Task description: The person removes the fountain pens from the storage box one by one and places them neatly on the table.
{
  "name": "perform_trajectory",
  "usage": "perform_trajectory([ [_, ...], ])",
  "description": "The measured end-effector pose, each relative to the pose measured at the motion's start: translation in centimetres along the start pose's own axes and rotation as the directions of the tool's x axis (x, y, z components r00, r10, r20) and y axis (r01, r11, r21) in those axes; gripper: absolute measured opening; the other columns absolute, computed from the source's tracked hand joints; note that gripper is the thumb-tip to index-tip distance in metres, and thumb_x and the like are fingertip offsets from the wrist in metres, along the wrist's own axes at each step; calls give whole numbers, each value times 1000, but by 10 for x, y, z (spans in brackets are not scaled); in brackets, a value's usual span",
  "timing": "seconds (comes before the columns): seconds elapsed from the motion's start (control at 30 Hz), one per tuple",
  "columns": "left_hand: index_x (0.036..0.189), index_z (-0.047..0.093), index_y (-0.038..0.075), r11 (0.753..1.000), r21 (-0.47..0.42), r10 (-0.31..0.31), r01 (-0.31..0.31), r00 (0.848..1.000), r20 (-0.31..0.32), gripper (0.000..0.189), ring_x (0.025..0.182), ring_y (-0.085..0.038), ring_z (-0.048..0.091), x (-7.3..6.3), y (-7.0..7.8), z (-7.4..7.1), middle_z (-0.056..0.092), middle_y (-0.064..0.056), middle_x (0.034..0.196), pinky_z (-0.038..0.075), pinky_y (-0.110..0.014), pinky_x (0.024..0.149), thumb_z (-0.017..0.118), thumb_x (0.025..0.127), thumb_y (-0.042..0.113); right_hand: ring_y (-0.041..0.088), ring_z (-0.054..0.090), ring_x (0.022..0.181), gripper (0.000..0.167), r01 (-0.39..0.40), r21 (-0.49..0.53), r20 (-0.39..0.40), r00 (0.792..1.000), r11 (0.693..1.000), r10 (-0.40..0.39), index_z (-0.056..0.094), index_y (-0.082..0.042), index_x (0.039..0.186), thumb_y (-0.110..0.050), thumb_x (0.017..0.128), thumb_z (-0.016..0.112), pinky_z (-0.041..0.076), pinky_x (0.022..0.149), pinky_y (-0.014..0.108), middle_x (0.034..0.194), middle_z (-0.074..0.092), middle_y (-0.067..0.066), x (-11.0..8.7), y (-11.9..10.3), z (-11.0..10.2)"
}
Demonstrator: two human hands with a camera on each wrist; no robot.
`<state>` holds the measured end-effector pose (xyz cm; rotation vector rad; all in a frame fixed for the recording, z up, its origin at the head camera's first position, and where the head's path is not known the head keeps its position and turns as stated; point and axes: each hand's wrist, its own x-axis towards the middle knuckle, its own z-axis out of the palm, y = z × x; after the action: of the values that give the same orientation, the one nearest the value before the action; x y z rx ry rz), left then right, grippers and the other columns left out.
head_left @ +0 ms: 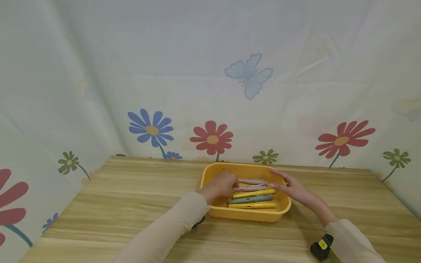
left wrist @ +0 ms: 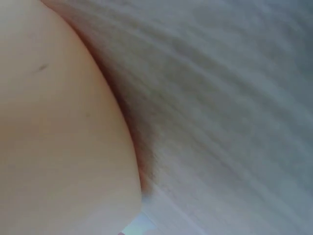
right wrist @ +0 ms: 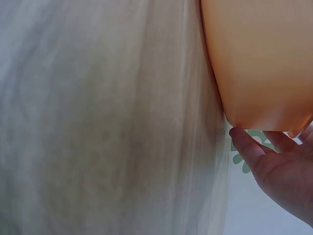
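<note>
A yellow plastic basket [head_left: 243, 215] holds several pens lying side by side. Two pale pink pens [head_left: 252, 181] are at the back, followed by a yellow pen [head_left: 254, 194], a blue-grey pen [head_left: 251, 199] and another yellow pen [head_left: 251, 206] in front. My left hand [head_left: 222, 185] reaches inside with bent fingers and pinches the left end of a pink pen; its fingertips are hidden. At the right end, my right hand [head_left: 297, 190] holds the basket, thumb inside over the rim. Several right fingers [right wrist: 250, 149] touch the outer wall in the right wrist view.
The basket stands on a wood-grain table [head_left: 141, 190], near its back edge. Behind hangs a pale curtain [head_left: 184, 91] printed with flowers and a butterfly. A black wrist device [head_left: 320, 248] is under the right sleeve. The left wrist view shows mostly basket wall [left wrist: 63, 137].
</note>
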<state>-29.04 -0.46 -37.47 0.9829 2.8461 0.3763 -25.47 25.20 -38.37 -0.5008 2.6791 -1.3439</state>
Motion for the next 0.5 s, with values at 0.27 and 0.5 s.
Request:
perform_trajectory([
  [0.27, 80, 69, 6, 1000, -21, 22, -24, 998, -62, 8, 62, -11, 47, -7, -4, -5, 60, 2, 70, 41, -20, 61, 61, 82, 6, 48, 12, 131, 62, -32, -8, -9, 999, 999, 32, 29, -8, 142, -30, 90, 55, 15, 98, 66, 146, 22, 23, -1, -3, 1],
  [0.5, 91, 70, 6, 998, -30, 54, -56, 996, -68, 14, 73, -10, 51, -14, -9, -20, 66, -1, 86, 44, -20, 71, 60, 81, 4, 45, 10, 133, 62, -39, 38, -15, 999, 999, 39, 29, -9, 142, -30, 90, 55, 13, 99, 65, 146, 21, 22, -1, -2, 3],
])
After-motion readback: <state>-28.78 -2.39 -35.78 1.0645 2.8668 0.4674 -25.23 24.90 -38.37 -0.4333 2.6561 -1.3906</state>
